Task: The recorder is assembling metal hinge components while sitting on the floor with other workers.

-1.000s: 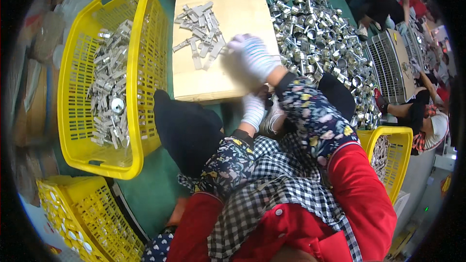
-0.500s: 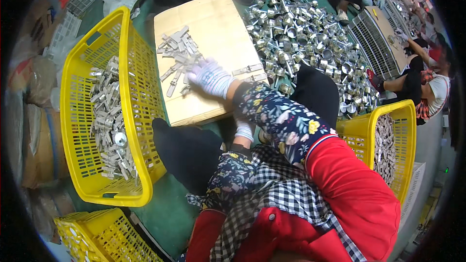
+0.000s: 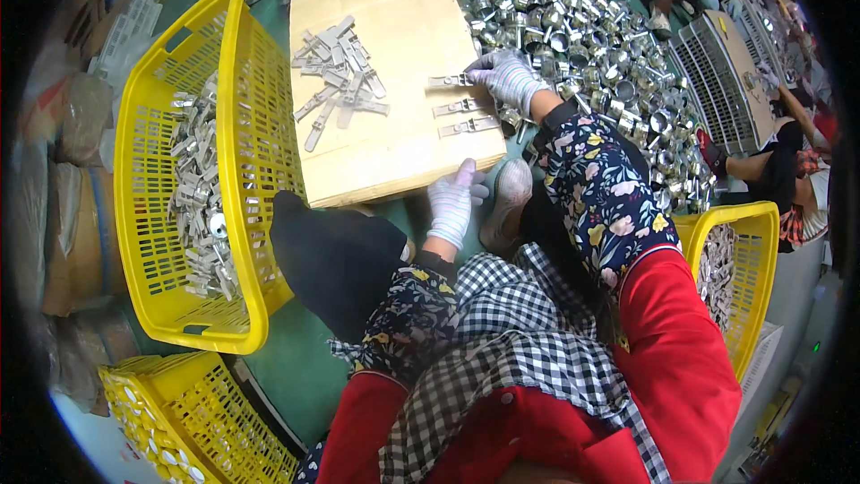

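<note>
My right hand (image 3: 512, 79), in a striped white glove, pinches the end of a flat metal clip (image 3: 448, 81) at the right side of a pale wooden board (image 3: 385, 152). Below that clip, two similar metal clips (image 3: 464, 108) lie in a row, roughly parallel. A loose heap of metal clips (image 3: 339, 63) covers the board's left part. My left hand (image 3: 451, 206), gloved as well, is beside the board's near edge with its fingers apart and nothing seen in them.
Yellow baskets (image 3: 235, 125) of metal pieces stand left and right (image 3: 772, 278); another yellow basket (image 3: 202, 403) is at lower left. Many round metal parts with stems (image 3: 573, 45) spread over the green floor beyond my right hand. Other people sit at the upper right.
My right hand has moved from the heap to the board's right side, where a third clip now lies in the row. My left hand has come out from behind my right arm.
</note>
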Tool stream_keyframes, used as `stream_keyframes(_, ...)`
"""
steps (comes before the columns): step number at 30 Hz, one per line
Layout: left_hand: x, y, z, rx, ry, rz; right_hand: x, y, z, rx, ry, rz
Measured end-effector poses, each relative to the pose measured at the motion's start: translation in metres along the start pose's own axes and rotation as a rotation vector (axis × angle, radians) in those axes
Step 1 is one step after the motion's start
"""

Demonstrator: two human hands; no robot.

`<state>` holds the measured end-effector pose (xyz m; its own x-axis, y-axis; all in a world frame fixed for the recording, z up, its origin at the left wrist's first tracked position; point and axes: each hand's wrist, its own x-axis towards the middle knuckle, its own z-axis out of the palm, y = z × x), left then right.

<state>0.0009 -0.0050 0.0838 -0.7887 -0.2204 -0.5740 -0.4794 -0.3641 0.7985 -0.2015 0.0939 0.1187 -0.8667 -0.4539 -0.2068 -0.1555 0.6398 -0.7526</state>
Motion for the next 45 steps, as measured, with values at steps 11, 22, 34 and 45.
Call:
stream_keyframes(11,-0.001,0.0,0.001,-0.009,-0.002,-0.008,0.003,-0.003,-0.002,-0.034,-0.078,0.04)
stream_keyframes(22,0.001,-0.002,0.0,0.008,-0.007,-0.015,0.008,-0.004,0.005,0.035,-0.043,0.114)
stream_keyframes(34,0.001,-0.003,0.002,-0.002,0.008,-0.002,0.007,-0.009,0.004,-0.214,0.007,0.11)
stream_keyframes(45,0.004,-0.005,0.001,0.0,-0.007,-0.008,0.0,-0.02,0.003,-0.436,0.045,0.055)
